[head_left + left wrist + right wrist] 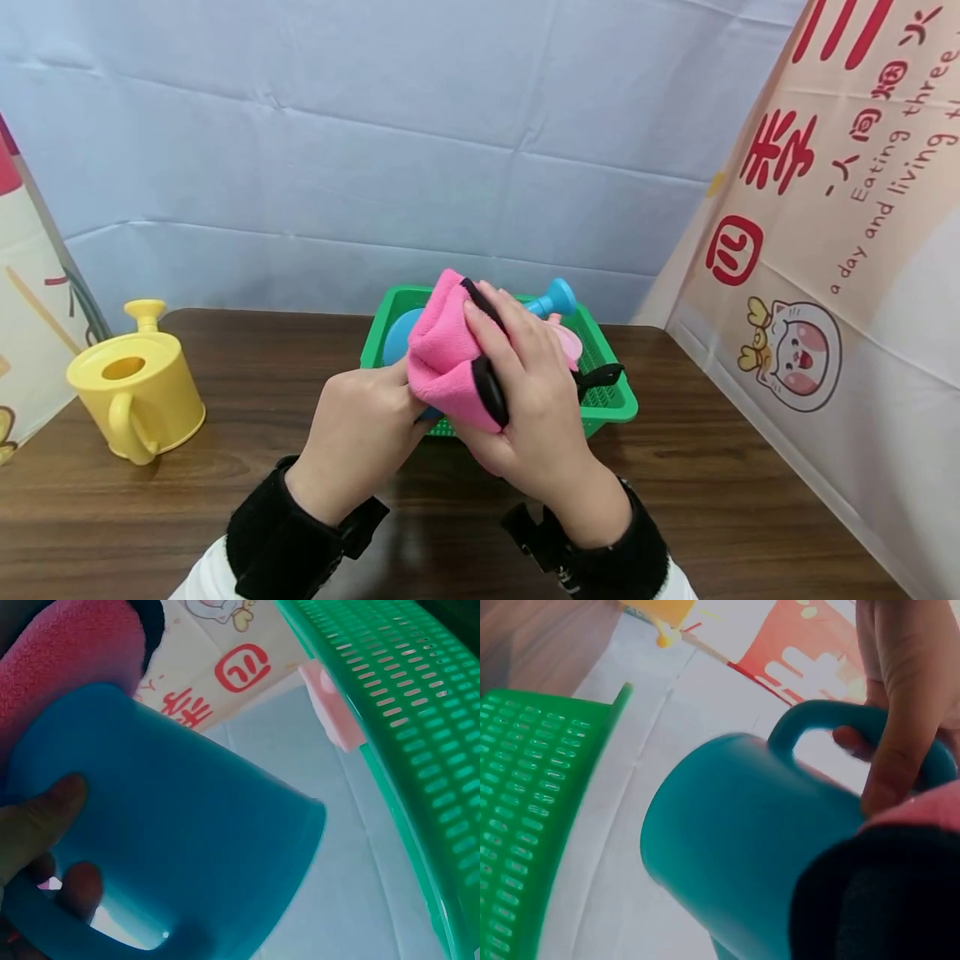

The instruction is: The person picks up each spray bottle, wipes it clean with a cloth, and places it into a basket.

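A blue watering can is gripped by its handle in my left hand. In the left wrist view the thumb lies against its side and fingers curl around the handle. My right hand holds a folded fluffy pink cloth with black edging against the can. The cloth hides most of the can in the head view; its round blue side shows at the left and its spout at the right.
Behind the hands a green perforated basket stands on the dark wooden table, with a pink item and a black piece in it. A yellow watering can stands at the left. Pale cloth backdrops rise around the table.
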`<act>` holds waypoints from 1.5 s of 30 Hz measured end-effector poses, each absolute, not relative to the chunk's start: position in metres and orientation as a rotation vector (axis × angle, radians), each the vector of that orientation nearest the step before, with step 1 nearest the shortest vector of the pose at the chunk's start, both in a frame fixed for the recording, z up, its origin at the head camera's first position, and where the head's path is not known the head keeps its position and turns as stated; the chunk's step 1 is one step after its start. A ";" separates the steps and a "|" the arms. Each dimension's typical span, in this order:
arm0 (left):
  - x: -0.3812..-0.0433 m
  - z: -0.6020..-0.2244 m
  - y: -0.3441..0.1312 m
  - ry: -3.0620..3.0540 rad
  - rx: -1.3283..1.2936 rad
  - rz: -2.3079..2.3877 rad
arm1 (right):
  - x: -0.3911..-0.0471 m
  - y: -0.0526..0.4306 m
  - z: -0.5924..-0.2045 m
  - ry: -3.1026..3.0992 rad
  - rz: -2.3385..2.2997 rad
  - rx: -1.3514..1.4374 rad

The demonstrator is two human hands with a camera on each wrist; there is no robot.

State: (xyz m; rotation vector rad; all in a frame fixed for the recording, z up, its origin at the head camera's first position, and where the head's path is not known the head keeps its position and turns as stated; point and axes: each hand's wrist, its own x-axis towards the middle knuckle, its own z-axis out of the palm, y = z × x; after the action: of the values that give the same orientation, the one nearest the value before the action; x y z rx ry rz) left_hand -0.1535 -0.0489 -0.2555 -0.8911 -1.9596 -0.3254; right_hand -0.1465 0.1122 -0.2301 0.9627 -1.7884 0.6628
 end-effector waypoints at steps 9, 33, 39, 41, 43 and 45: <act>-0.150 -0.248 -0.045 -1.737 -0.974 -0.350 | -0.134 0.120 -0.216 -1.733 0.972 0.883; -0.153 -0.251 -0.050 -1.858 -0.911 -0.289 | -0.140 0.107 -0.223 -1.695 0.758 0.987; -0.152 -0.250 -0.050 -1.853 -0.949 -0.277 | -0.147 0.123 -0.224 -1.783 1.141 0.863; -0.151 -0.249 -0.051 -1.870 -0.952 -0.266 | -0.150 0.128 -0.225 -1.829 1.285 0.764; -0.150 -0.249 -0.051 -1.875 -0.952 -0.266 | -0.152 0.131 -0.227 -1.868 1.378 0.674; -0.149 -0.250 -0.052 -1.882 -0.946 -0.269 | -0.152 0.130 -0.228 -1.895 1.409 0.634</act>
State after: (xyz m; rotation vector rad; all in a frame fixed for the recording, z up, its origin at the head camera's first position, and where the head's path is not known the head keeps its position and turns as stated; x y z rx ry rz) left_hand -0.1494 -0.0523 -0.2495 -0.9462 -1.8818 -0.2694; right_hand -0.1523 0.1305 -0.2279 0.6338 -1.8953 1.4094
